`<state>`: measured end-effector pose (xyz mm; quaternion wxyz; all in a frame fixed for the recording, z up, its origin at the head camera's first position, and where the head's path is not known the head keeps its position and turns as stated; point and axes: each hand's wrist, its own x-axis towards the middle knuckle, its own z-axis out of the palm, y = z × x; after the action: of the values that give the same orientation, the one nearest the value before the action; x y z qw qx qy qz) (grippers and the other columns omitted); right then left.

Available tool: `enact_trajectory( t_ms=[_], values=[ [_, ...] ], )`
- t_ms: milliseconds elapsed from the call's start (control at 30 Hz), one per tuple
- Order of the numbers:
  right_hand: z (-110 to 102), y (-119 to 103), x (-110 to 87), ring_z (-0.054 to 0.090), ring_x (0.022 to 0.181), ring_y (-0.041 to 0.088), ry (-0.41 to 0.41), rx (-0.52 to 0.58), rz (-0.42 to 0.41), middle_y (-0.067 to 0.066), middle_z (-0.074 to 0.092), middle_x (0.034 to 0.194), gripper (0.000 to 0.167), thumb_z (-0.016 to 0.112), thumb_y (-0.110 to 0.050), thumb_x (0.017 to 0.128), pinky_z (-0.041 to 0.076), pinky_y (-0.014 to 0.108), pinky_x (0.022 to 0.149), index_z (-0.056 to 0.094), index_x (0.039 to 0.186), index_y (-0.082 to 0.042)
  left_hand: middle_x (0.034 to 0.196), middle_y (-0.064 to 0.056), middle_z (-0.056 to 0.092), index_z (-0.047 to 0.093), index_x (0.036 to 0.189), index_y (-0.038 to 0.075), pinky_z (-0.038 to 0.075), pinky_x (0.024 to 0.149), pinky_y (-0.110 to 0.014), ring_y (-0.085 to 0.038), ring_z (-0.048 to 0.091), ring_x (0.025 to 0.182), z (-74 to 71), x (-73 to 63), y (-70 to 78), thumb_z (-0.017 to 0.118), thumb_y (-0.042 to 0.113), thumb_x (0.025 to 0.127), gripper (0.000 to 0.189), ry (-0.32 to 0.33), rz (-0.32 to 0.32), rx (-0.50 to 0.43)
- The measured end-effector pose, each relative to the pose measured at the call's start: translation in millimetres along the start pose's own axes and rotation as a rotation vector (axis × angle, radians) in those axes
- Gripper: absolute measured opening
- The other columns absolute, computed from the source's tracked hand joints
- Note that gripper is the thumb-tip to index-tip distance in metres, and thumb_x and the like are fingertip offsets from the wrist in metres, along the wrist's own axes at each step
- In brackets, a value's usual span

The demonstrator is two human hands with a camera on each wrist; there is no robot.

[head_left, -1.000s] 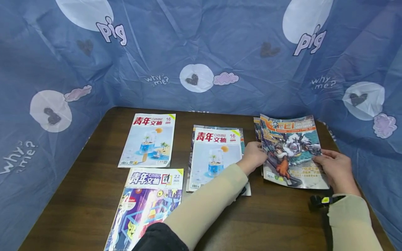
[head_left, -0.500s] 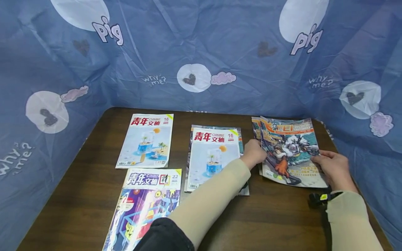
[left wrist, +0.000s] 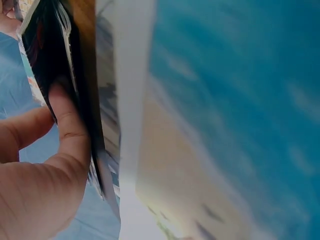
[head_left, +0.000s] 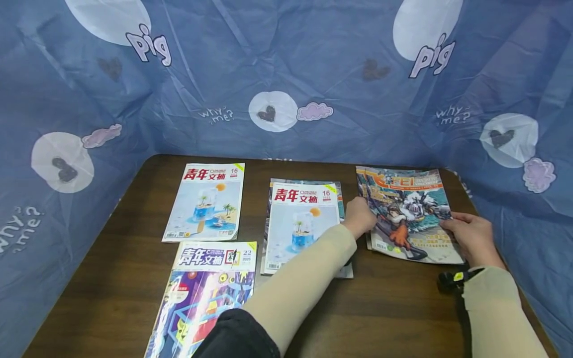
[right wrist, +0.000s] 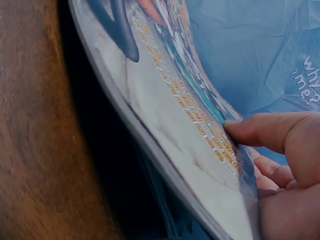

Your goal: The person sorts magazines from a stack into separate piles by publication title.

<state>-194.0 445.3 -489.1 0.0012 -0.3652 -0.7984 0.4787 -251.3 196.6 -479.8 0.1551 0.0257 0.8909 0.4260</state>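
Observation:
A magazine with an orange title and an armored-figure cover [head_left: 416, 214] is held at the right of the table, overlapping another magazine [head_left: 361, 181] whose left strip shows. My left hand [head_left: 359, 217] grips the left edge; in the left wrist view its thumb [left wrist: 72, 130] presses against a dark magazine side. At the right edge, my right hand [head_left: 476, 237] pinches the magazine, thumb [right wrist: 250, 130] on the cover and other fingers behind. The near edge bows above the table in the right wrist view. What lies under the upper magazine is mostly hidden.
A white magazine [head_left: 300, 219] lies on another magazine [head_left: 347, 271] in the middle, partly behind my left forearm. To the left are another white magazine [head_left: 203, 201] and a purple one [head_left: 206, 293]. Blue printed cloth [head_left: 286, 59] surrounds the brown table [head_left: 380, 318].
The held magazine's near edge has shifted slightly away from me, and the magazine looks flatter. Both hands keep hold of its sides. The head view has drifted a little.

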Motion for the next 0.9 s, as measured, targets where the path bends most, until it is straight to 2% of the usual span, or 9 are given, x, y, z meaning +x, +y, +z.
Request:
enact_trajectory(
  t_ms=[100, 200, 300, 467, 567, 633, 733, 800, 900],
  values=[
    [0.5, -0.5, -1.1, 0.061, 0.091, 0.017, -0.001, 0.017, 0.001, 0.022, 0.053, 0.139, 0.06, 0.067, -0.014, 0.095, 0.048, 0.02, 0.05, 0.047, 0.149, 0.002, 0.067, -0.004, 0.064, 0.07, 0.082, 0.003, 0.048, 0.044, -0.025, -0.015, 0.058, 0.053, 0.8, 1.0, 0.2, 0.076, 0.002, 0.081, 0.006, 0.01, 0.032, 0.059],
    [1.5, 1.2, 0.4, 0.061, 0.088, 0.015, 0.011, 0.01, -0.006, 0.022, 0.054, 0.137, 0.059, 0.068, -0.013, 0.094, 0.049, 0.02, 0.05, 0.048, 0.148, 0.002, 0.075, -0.006, 0.068, 0.072, 0.086, 0.003, 0.049, 0.05, -0.026, -0.016, 0.059, 0.061, 2.5, 3.8, -0.4, 0.077, 0.003, 0.079, 0.008, 0.02, 0.075, 0.115],
    [2.9, 2.9, 2.3, 0.061, 0.092, 0.018, 0.023, 0.01, -0.005, 0.022, 0.054, 0.137, 0.059, 0.068, -0.012, 0.094, 0.049, 0.019, 0.05, 0.049, 0.148, 0.002, 0.082, -0.006, 0.07, 0.074, 0.091, 0.003, 0.05, 0.057, -0.027, -0.016, 0.06, 0.07, 4.8, 6.8, -1.4, 0.078, 0.006, 0.078, 0.013, 0.035, 0.116, 0.168],
    [5.5, 4.7, 4.2, 0.06, 0.102, 0.024, 0.042, 0.0, 0.001, 0.022, 0.053, 0.139, 0.059, 0.068, -0.012, 0.094, 0.046, 0.02, 0.052, 0.049, 0.148, 0.002, 0.088, -0.005, 0.072, 0.075, 0.096, 0.004, 0.052, 0.061, -0.028, -0.016, 0.063, 0.073, 6.9, 9.4, -2.2, 0.079, 0.009, 0.079, 0.018, 0.039, 0.119, 0.219],
    [6.0, 5.1, 3.5, 0.058, 0.105, 0.025, 0.05, -0.022, 0.001, 0.021, 0.053, 0.139, 0.058, 0.069, -0.014, 0.095, 0.046, 0.021, 0.057, 0.05, 0.147, 0.002, 0.089, -0.006, 0.072, 0.075, 0.099, 0.004, 0.052, 0.059, -0.028, -0.015, 0.062, 0.072, 6.3, 8.1, -1.9, 0.079, 0.009, 0.08, 0.02, 0.034, 0.111, 0.225],
    [5.9, 5.3, 2.2, 0.057, 0.111, 0.029, 0.058, -0.035, -0.009, 0.022, 0.053, 0.14, 0.058, 0.069, -0.015, 0.095, 0.05, 0.028, 0.067, 0.05, 0.147, 0.003, 0.089, -0.006, 0.072, 0.075, 0.1, 0.004, 0.051, 0.058, -0.028, -0.015, 0.061, 0.07, 5.7, 6.9, -1.2, 0.078, 0.008, 0.08, 0.02, 0.028, 0.108, 0.226],
    [5.0, 4.8, -0.4, 0.053, 0.12, 0.034, 0.069, -0.051, -0.024, 0.024, 0.051, 0.143, 0.059, 0.068, -0.016, 0.096, 0.052, 0.04, 0.082, 0.049, 0.148, 0.003, 0.087, -0.006, 0.071, 0.075, 0.095, 0.004, 0.05, 0.055, -0.029, -0.016, 0.06, 0.068, 3.8, 5.5, -1.0, 0.078, 0.008, 0.081, 0.015, 0.006, 0.104, 0.218],
    [4.9, 4.7, -1.8, 0.052, 0.124, 0.036, 0.084, -0.052, -0.039, 0.025, 0.051, 0.144, 0.059, 0.068, -0.017, 0.096, 0.051, 0.042, 0.087, 0.048, 0.148, 0.003, 0.084, -0.005, 0.07, 0.074, 0.087, 0.004, 0.049, 0.054, -0.029, -0.016, 0.059, 0.067, 1.9, 5.1, -0.9, 0.078, 0.008, 0.081, 0.008, -0.012, 0.103, 0.212],
    [4.2, 4.7, -4.0, 0.055, 0.124, 0.035, 0.099, -0.054, -0.058, 0.025, 0.054, 0.142, 0.059, 0.068, -0.019, 0.097, 0.052, 0.03, 0.072, 0.049, 0.147, 0.003, 0.077, -0.005, 0.067, 0.072, 0.076, 0.006, 0.048, 0.05, -0.028, -0.017, 0.058, 0.064, -1.0, 4.3, -1.4, 0.077, 0.007, 0.081, 0.007, -0.038, 0.105, 0.192]
  ],
)
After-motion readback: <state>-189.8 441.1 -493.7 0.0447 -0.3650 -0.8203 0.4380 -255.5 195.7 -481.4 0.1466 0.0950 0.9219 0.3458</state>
